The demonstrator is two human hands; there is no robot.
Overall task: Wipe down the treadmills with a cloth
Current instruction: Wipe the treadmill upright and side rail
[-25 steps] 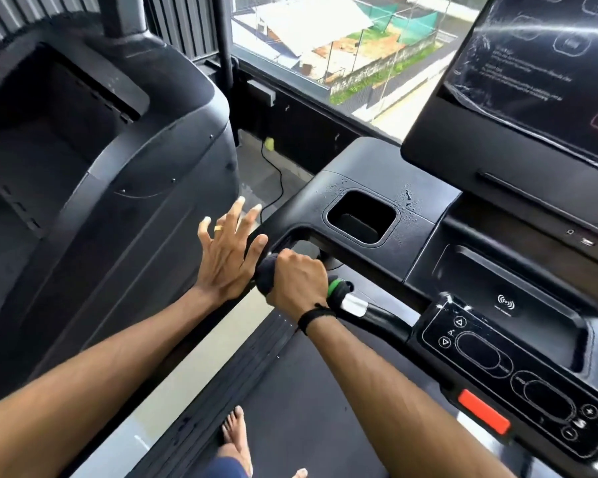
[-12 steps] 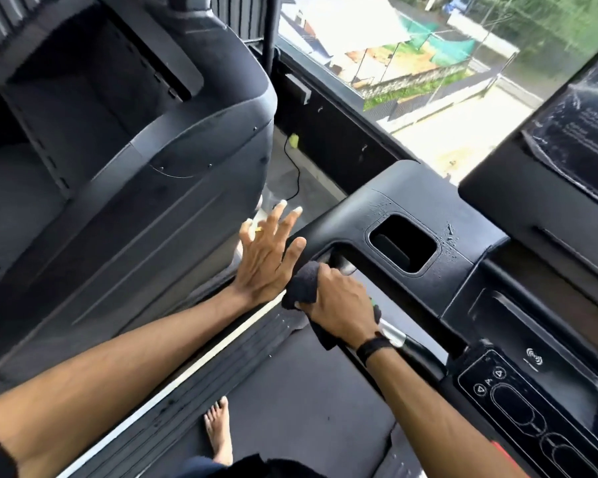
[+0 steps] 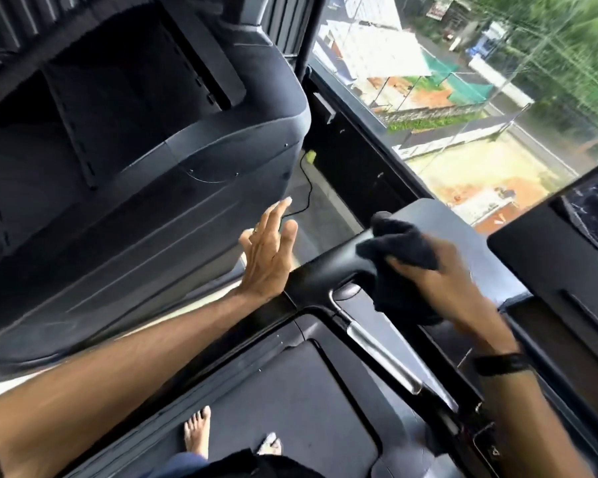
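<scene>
My right hand (image 3: 439, 284) grips a dark cloth (image 3: 401, 246) and holds it against the black console top (image 3: 439, 222) of the treadmill, near its left corner. Part of the cloth hangs down below the hand. My left hand (image 3: 270, 253) is spread with straight fingers just left of the console's left arm (image 3: 321, 270), holding nothing; whether it touches the arm is unclear. The silver-and-black handlebar (image 3: 384, 357) runs down to the right under my right forearm. The treadmill belt (image 3: 290, 408) lies below, with my bare feet on it.
A second black treadmill (image 3: 152, 132) stands close on the left. A window (image 3: 463, 98) with a dark frame lies ahead, and a thin cable (image 3: 306, 191) runs along the floor under it. The screen's edge (image 3: 549, 257) is at the right.
My right hand with the cloth has left the handlebar grip and moved up onto the console's top left corner. The view has swung left and up. My left hand stays spread beside the console.
</scene>
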